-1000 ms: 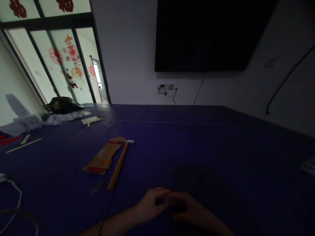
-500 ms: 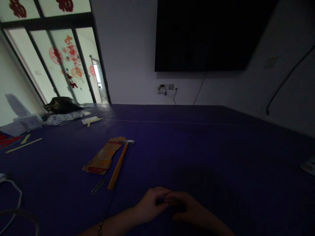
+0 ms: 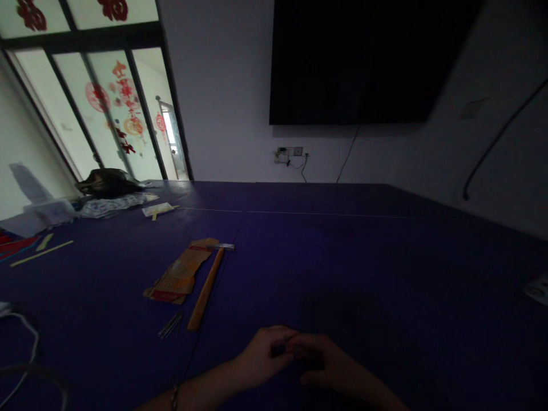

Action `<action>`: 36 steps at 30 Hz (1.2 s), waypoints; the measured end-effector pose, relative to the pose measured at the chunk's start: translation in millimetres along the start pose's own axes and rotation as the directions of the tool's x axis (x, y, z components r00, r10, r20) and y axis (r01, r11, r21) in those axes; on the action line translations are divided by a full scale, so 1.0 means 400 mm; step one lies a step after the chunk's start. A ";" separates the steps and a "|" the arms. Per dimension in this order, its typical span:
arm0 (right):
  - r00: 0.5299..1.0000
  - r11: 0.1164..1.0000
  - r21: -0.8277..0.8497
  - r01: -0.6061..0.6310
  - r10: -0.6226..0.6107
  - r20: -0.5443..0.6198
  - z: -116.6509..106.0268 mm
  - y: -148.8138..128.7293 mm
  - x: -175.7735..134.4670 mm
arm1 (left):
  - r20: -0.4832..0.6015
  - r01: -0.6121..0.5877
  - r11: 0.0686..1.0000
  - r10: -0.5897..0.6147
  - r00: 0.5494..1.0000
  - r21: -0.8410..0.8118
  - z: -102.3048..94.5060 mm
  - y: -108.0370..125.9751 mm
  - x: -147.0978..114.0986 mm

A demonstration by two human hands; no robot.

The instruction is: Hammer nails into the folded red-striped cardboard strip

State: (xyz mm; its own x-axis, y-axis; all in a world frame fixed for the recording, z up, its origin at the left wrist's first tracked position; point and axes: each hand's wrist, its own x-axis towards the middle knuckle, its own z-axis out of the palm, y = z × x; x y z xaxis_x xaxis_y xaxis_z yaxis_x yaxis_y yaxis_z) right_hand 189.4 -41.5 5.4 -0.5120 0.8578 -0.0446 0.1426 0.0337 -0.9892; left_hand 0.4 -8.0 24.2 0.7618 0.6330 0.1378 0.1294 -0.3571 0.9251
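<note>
My left hand (image 3: 262, 357) and my right hand (image 3: 329, 364) rest at the bottom middle of the view, fingertips meeting. Both hold nothing that I can see; the fingers are curved, with a gap between thumb and fingers on each. A hammer (image 3: 207, 290) with a wooden handle lies left of my left hand, its metal head pointing away from me. Beside the handle's lower end is a small bunch of nails (image 3: 171, 325). A flattened piece of brown and red cardboard (image 3: 182, 273) lies behind the nails, and the hammer head touches or overlaps its far end.
The dark purple tabletop (image 3: 342, 251) reaches the wall, where a television (image 3: 363, 63) hangs above sockets (image 3: 295, 152). At the far left are a black bag (image 3: 111, 181), a clear plastic box (image 3: 40, 217) and yellow strips (image 3: 43, 253). A white cable (image 3: 32, 337) curves at the near left.
</note>
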 end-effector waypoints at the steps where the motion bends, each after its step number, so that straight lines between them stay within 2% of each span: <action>1: 1.000 1.000 -0.010 -0.006 0.006 -0.004 0.000 0.001 -0.001 | 0.003 0.001 1.000 -0.001 1.000 0.000 0.000 0.000 0.000; 11: 1.000 0.999 -0.037 0.011 -0.011 -0.008 -0.002 0.010 0.000 | -0.023 -0.009 1.000 0.009 1.000 0.006 0.003 -0.008 0.000; 25: 1.000 1.000 0.023 -0.009 0.010 -0.024 0.000 0.003 -0.001 | -0.008 0.016 1.000 -0.016 1.000 -0.007 0.000 -0.001 -0.002; 31: 1.000 1.000 -0.025 -0.002 0.002 0.006 0.001 -0.023 0.001 | -0.013 0.022 0.999 -0.023 1.000 -0.042 0.001 0.001 -0.001; 36: 1.000 1.000 -0.030 -0.006 0.006 0.001 0.002 -0.009 -0.002 | -0.001 0.028 0.999 -0.028 1.000 -0.016 0.001 -0.007 -0.002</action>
State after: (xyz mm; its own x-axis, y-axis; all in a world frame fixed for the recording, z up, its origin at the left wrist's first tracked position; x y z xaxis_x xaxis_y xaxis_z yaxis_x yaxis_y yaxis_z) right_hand 188.8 -42.6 8.9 -0.5121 0.8574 -0.0511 0.1708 0.0434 -0.9843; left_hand -0.3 -7.5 21.4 0.7569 0.6437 0.1126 0.1405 -0.3286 0.9340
